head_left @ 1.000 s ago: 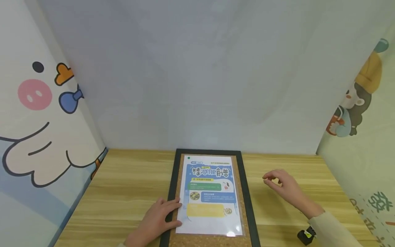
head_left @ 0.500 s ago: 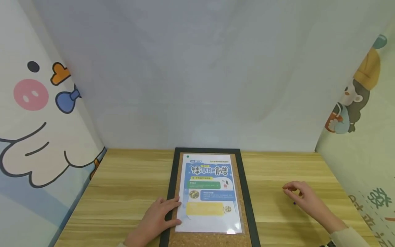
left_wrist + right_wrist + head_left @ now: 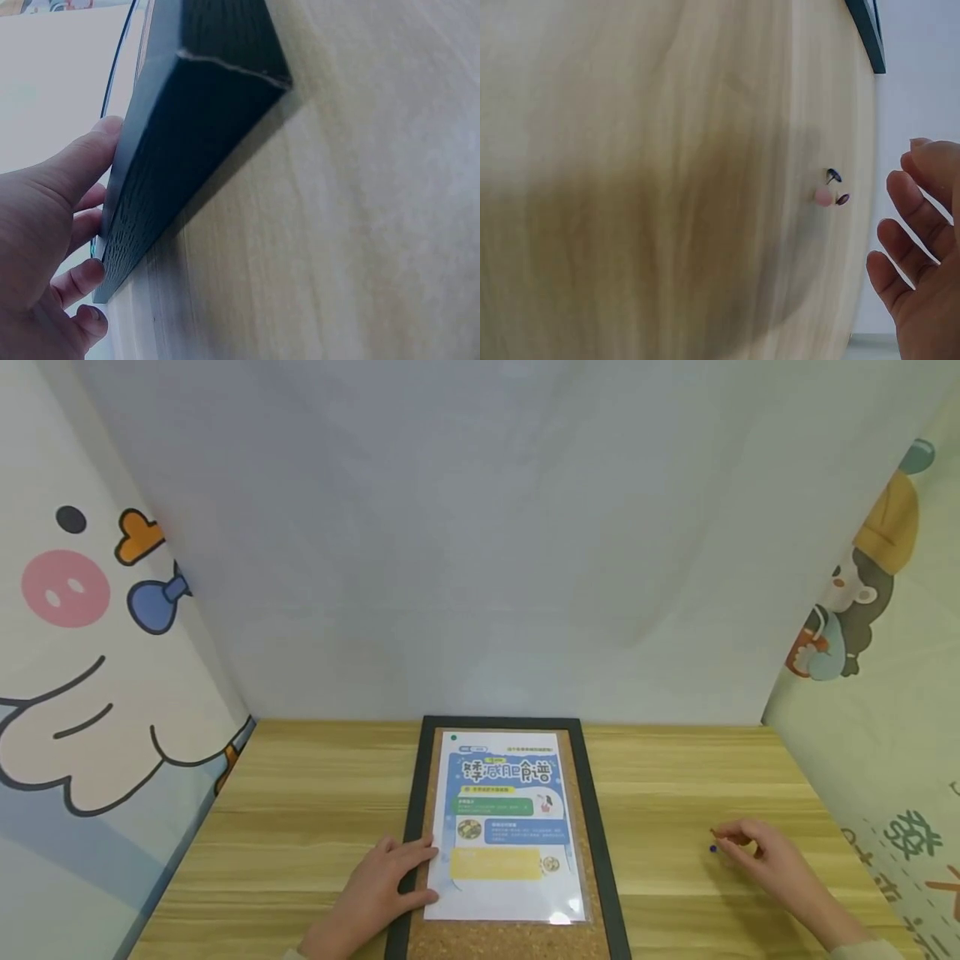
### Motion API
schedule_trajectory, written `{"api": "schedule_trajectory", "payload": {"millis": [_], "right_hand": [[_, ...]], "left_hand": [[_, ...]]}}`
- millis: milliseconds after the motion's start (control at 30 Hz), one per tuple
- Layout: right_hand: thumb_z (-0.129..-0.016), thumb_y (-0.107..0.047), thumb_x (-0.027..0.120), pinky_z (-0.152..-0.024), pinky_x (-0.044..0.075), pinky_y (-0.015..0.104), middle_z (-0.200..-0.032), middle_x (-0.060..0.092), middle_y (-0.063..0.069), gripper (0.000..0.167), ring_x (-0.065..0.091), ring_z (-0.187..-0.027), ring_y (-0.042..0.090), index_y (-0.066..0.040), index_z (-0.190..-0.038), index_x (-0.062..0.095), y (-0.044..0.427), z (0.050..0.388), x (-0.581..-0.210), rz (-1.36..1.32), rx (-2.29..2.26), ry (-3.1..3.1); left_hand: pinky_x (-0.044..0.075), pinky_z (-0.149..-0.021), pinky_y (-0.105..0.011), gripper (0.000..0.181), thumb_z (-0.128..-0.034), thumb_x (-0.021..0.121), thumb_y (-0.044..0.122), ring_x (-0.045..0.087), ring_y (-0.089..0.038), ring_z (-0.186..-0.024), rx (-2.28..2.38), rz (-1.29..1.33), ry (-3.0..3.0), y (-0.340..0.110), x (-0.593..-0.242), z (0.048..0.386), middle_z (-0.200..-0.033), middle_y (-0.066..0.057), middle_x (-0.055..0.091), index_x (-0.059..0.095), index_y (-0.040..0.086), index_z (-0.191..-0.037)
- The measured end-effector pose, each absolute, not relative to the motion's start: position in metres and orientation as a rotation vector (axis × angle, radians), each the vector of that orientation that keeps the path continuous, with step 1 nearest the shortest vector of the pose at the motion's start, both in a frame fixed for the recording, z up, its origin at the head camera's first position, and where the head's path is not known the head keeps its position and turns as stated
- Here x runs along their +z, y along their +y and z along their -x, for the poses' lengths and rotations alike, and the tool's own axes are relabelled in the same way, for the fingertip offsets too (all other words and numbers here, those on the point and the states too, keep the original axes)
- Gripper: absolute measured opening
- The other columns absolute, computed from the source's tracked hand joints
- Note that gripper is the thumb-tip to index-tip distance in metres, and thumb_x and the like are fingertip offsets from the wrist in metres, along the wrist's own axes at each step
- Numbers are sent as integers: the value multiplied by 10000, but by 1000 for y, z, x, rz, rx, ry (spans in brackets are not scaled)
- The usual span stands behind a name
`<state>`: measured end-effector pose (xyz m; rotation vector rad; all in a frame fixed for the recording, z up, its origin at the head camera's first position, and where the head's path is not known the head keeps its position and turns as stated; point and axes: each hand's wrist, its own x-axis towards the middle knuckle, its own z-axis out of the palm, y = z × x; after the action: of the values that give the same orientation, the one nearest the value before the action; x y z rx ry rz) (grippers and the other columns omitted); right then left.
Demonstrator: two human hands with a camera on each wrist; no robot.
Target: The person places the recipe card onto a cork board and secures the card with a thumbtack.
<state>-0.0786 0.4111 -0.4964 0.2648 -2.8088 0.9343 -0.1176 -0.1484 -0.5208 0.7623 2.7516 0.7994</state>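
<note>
My left hand [image 3: 375, 887] rests across the left side of a black-framed cork board [image 3: 510, 941], fingertips reaching the laminated poster [image 3: 510, 900]. In the left wrist view, the thumb and fingers of that hand [image 3: 56, 240] touch the dark frame [image 3: 180, 135]. A green pin [image 3: 453, 737] is at the poster's upper left corner. My right hand [image 3: 776, 868] hovers over the table beside a blue pin [image 3: 713, 849]. The right wrist view shows a dark blue pin [image 3: 834, 175], a pink one [image 3: 823, 196] and a dark red one [image 3: 843, 199] near the loosely bent fingers of my right hand [image 3: 922, 255].
The wooden table [image 3: 315, 810] spreads to both sides of the board. A pale curtain [image 3: 480, 543] stands behind it. Printed panels flank the table, with a cartoon animal [image 3: 67, 589] at left and a cartoon figure [image 3: 855, 602] at right.
My right hand has moved right and toward the near edge, to beside the pins. The left hand stays on the board's side. The head view has shifted slightly.
</note>
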Motion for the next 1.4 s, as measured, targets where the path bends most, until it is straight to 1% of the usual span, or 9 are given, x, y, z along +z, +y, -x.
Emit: {"api": "schedule_trajectory", "payload": {"millis": [167,300,433,533,700,833,1033,1100,1400], "right_hand": [[-902,22,763,-561,444,227,-854,684,-89,90,519,-787,-71,-31,-974,752,418,73,-505,-225,874,-2787],[-929,-47,759,-597,464,226,-865,676,-100,66,517,-797,-75,-49,-995,752,423,68,-509,-139,860,-2853],[-972,-127,737,-634,489,233,-908,687,-62,96,526,-805,-65,-59,-1038,750,426,64,-511,-55,863,-2936],[-977,-135,735,-650,503,239,-937,701,-29,119,540,-807,-61,-45,-1054,749,428,64,-513,-26,863,-2970],[-948,-77,751,-667,531,234,-935,729,-11,96,570,-796,-65,-34,-1034,750,430,65,-519,-42,878,-2958],[-937,-64,761,-677,542,237,-927,739,-17,79,579,-798,-67,-51,-1015,758,431,66,-523,-64,878,-2944],[-921,-81,785,-694,541,260,-932,738,-19,58,578,-818,-58,-113,-969,776,433,67,-525,-89,803,-2949],[-924,-105,789,-702,540,268,-933,738,-20,39,581,-824,-52,-110,-961,777,433,68,-525,-84,793,-2959],[-904,-143,815,-731,540,284,-928,721,-43,62,576,-833,-40,-107,-933,773,431,68,-523,-53,760,-2966]], "left_hand": [[327,-697,-243,650,-878,769,553,364,-96,-829,811,-774,2752,-148,-521,118,-1477,-62,618,700,121,-1359],[328,-696,-242,650,-880,766,557,364,-95,-831,803,-766,2752,-148,-522,119,-1480,-55,617,699,122,-1360],[333,-701,-241,647,-882,766,553,370,-93,-835,787,-750,2747,-147,-524,120,-1487,-43,611,696,132,-1368],[339,-708,-245,646,-883,763,555,375,-93,-838,774,-749,2747,-147,-524,121,-1490,-39,609,695,138,-1372],[341,-706,-245,641,-885,763,554,375,-92,-835,785,-744,2737,-148,-523,122,-1486,-44,612,698,136,-1366],[344,-706,-244,640,-886,763,552,377,-89,-834,805,-759,2733,-148,-523,122,-1480,-54,616,699,128,-1362],[347,-707,-237,640,-889,760,557,376,-83,-832,835,-781,2731,-149,-525,122,-1480,-61,616,699,128,-1359],[344,-702,-238,643,-888,761,556,372,-85,-830,847,-783,2728,-149,-525,122,-1482,-65,613,698,124,-1360],[349,-704,-232,640,-886,763,552,367,-78,-835,846,-769,2726,-149,-526,122,-1490,-53,608,697,132,-1364]]}}
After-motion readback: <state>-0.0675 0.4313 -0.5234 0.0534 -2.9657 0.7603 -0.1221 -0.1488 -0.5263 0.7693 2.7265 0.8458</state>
